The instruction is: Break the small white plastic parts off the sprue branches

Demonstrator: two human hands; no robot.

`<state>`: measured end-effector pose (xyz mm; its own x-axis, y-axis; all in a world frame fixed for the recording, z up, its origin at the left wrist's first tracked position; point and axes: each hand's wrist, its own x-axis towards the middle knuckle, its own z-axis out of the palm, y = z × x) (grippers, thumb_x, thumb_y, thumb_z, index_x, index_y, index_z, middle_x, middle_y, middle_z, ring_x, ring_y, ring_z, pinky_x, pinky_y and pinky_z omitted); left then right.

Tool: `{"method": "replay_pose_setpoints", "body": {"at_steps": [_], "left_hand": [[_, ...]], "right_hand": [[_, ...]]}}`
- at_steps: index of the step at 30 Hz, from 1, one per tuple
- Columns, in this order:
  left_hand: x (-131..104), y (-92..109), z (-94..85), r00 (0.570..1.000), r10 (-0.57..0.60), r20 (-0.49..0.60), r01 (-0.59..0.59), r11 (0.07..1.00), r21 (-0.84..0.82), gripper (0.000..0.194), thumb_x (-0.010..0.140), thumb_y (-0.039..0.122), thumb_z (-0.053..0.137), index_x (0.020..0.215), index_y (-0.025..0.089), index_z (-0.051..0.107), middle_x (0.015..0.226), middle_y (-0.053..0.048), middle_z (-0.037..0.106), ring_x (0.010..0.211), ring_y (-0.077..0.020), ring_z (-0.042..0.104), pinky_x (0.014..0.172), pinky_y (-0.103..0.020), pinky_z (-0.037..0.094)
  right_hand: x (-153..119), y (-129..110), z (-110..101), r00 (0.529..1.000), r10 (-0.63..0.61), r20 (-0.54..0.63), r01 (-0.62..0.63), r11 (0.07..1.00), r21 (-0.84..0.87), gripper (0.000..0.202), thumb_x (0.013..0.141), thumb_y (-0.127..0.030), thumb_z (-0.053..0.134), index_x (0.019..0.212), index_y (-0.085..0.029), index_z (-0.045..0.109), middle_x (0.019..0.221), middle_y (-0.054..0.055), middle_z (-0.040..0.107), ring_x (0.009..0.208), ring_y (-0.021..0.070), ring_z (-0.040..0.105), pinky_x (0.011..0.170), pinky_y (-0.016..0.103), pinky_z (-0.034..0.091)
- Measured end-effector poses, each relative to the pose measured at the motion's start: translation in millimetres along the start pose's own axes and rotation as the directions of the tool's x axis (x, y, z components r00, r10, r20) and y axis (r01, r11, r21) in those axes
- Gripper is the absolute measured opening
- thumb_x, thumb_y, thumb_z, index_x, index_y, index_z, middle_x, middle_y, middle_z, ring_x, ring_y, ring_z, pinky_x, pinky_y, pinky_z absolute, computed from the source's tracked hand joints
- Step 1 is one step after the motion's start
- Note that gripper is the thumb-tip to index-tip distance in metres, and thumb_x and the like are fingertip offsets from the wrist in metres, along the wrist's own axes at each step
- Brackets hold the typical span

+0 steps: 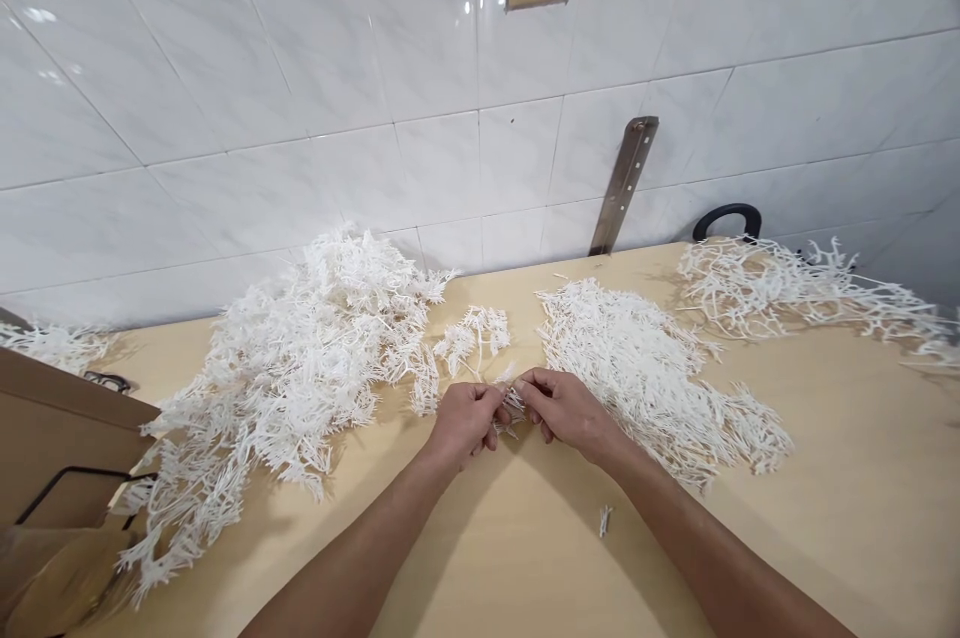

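Both of my hands meet over the middle of the table, pinching a small cluster of thin white branched pieces (513, 400) between them. My left hand (466, 420) grips its left side with thumb and forefinger, and my right hand (561, 408) pinches its right side. Just behind them lies a small loose white clump (474, 336). A tall, tangled white pile (315, 348) spreads to the left. To the right is a flatter pile of white pieces (637, 368). A few short white bits (604, 521) rest nearer to me, beside my right forearm.
Another white tangle (780, 293) lies at the back right of the wooden table (862, 478), near a black curved handle (727, 210). A metal strip (624, 186) leans on the tiled wall. A cardboard box (67, 438) stands at the left.
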<state>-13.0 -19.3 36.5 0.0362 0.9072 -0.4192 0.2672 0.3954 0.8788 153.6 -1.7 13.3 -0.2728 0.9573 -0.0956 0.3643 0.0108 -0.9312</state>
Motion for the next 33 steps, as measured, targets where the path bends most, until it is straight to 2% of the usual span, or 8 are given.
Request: {"method": "replay_pose_setpoints", "body": {"at_steps": [7,9,13,15,19,23,27,33], "left_hand": [[-5,-6,11.5,0.966,0.24,-0.095,-0.222,0.961,0.167,0.037,0.087,0.037,0.054,0.056,0.017,0.062,0.054,0.0,0.064,0.031,-0.0072,0.045,0.038,-0.021,0.036],[-6,-6,12.5,0.971,0.211,-0.113,-0.2,0.974,0.103,0.033,0.085,0.035,0.057,0.058,0.017,0.062,0.053,0.001,0.061,0.031,-0.0065,0.043,0.037,-0.02,0.033],[-8,-2,12.5,0.99,0.013,-0.139,-0.032,0.991,-0.132,0.034,0.083,0.038,0.062,0.056,0.018,0.053,0.039,0.006,0.042,0.029,-0.0061,0.034,0.033,-0.02,0.019],[-8,1,12.3,0.99,-0.037,-0.138,0.004,0.972,-0.235,0.034,0.082,0.041,0.063,0.059,0.018,0.052,0.041,0.005,0.044,0.029,-0.0065,0.036,0.032,-0.02,0.017],[-8,5,13.4,0.992,-0.057,-0.11,0.022,0.955,-0.296,0.022,0.074,0.031,0.07,0.064,0.015,0.058,0.055,-0.001,0.06,0.036,-0.0073,0.047,0.031,-0.02,0.022],[-7,6,14.7,0.996,-0.053,-0.072,0.029,0.953,-0.301,0.011,0.068,0.019,0.069,0.063,0.014,0.061,0.05,0.002,0.054,0.035,-0.006,0.042,0.032,-0.02,0.022],[-6,4,14.6,0.999,-0.036,-0.029,0.025,0.948,-0.317,0.016,0.065,0.018,0.068,0.056,0.016,0.056,0.041,0.005,0.043,0.034,-0.0052,0.036,0.033,-0.019,0.018],[-6,5,17.9,0.992,-0.082,-0.101,0.036,0.92,-0.39,0.025,0.066,0.026,0.073,0.057,0.017,0.052,0.046,0.005,0.046,0.035,-0.0054,0.037,0.034,-0.019,0.017]], "right_hand": [[-1,-3,0,0.998,0.035,-0.049,-0.037,0.998,-0.041,0.029,0.09,-0.043,0.049,0.075,-0.021,0.059,0.058,-0.003,0.057,0.041,0.0124,0.054,0.045,0.026,0.044],[-1,-3,0,0.997,0.026,-0.074,-0.031,0.997,-0.066,0.027,0.088,-0.043,0.05,0.075,-0.021,0.059,0.058,-0.003,0.056,0.042,0.0132,0.054,0.044,0.027,0.045],[-2,-5,1,0.998,-0.02,-0.068,0.014,0.996,-0.082,0.024,0.086,-0.041,0.051,0.076,-0.022,0.061,0.056,-0.004,0.054,0.041,0.0133,0.054,0.044,0.026,0.044],[-3,-5,2,0.998,-0.025,-0.061,0.021,0.998,-0.066,0.024,0.086,-0.041,0.051,0.077,-0.022,0.061,0.056,-0.004,0.054,0.04,0.0134,0.053,0.043,0.026,0.045],[-3,-5,4,0.997,-0.021,-0.074,0.018,0.999,-0.048,0.022,0.085,-0.04,0.052,0.08,-0.022,0.062,0.056,-0.004,0.055,0.041,0.014,0.052,0.043,0.027,0.045],[-2,-5,3,0.994,-0.049,-0.099,0.039,0.994,-0.105,0.023,0.086,-0.039,0.05,0.08,-0.022,0.065,0.059,-0.002,0.06,0.043,0.0143,0.054,0.047,0.027,0.045],[-2,-6,1,0.992,-0.05,-0.12,0.022,0.974,-0.223,0.025,0.086,-0.038,0.049,0.081,-0.022,0.068,0.066,0.0,0.066,0.045,0.0154,0.057,0.054,0.03,0.047],[-2,-3,2,0.986,-0.089,-0.139,0.043,0.952,-0.303,0.027,0.087,-0.037,0.048,0.079,-0.022,0.069,0.065,0.002,0.067,0.049,0.0178,0.06,0.053,0.029,0.045]]}}
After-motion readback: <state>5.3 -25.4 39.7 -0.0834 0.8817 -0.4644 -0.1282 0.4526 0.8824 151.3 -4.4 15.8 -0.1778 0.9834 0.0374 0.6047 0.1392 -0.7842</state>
